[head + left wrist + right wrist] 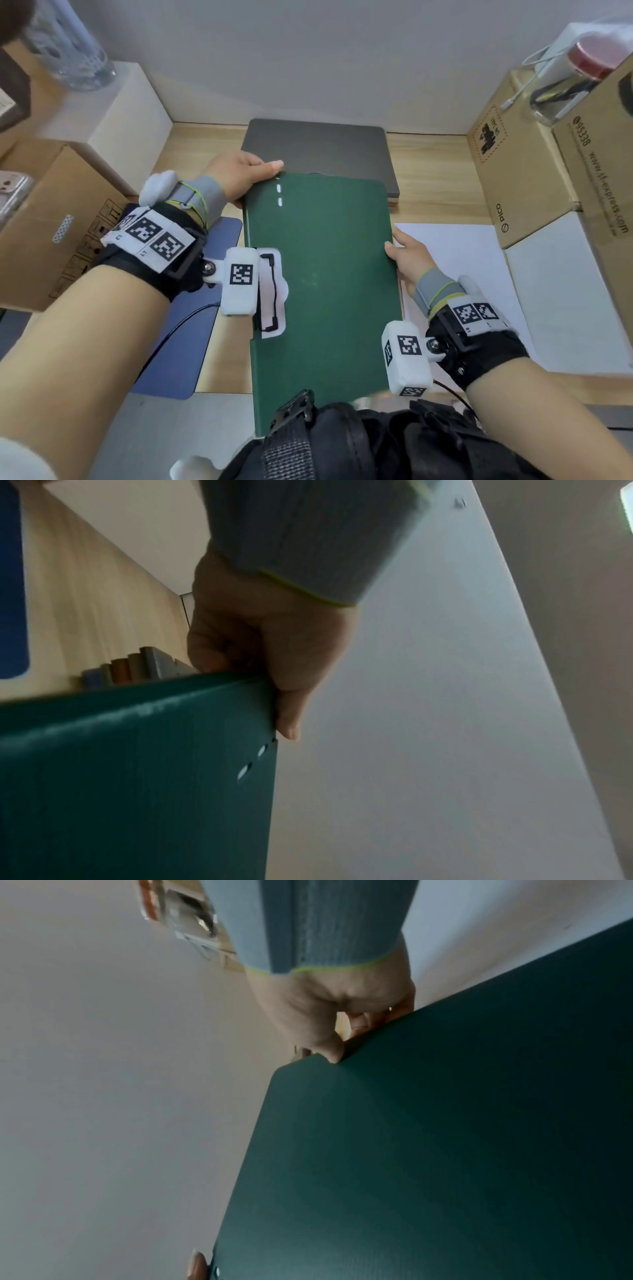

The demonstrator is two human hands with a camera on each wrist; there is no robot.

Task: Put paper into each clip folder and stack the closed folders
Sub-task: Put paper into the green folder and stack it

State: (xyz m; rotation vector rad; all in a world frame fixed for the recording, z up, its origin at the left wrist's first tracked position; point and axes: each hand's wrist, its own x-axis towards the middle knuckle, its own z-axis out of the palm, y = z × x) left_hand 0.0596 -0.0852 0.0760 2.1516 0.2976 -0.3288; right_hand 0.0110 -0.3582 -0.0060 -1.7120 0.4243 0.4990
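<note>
A closed dark green clip folder is held above the desk by both hands. My left hand grips its far left corner, thumb along the top edge. My right hand pinches the right edge, thumb on the cover. The same green folder fills both wrist views. Behind it lies a stack of closed folders with a grey one on top; their staggered edges show in the left wrist view. A blue folder lies at the left. White paper lies at the right.
Cardboard boxes stand at both sides of the wooden desk. A white box with a glass vessel is at the back left. A clear jar with a red lid sits on the right boxes.
</note>
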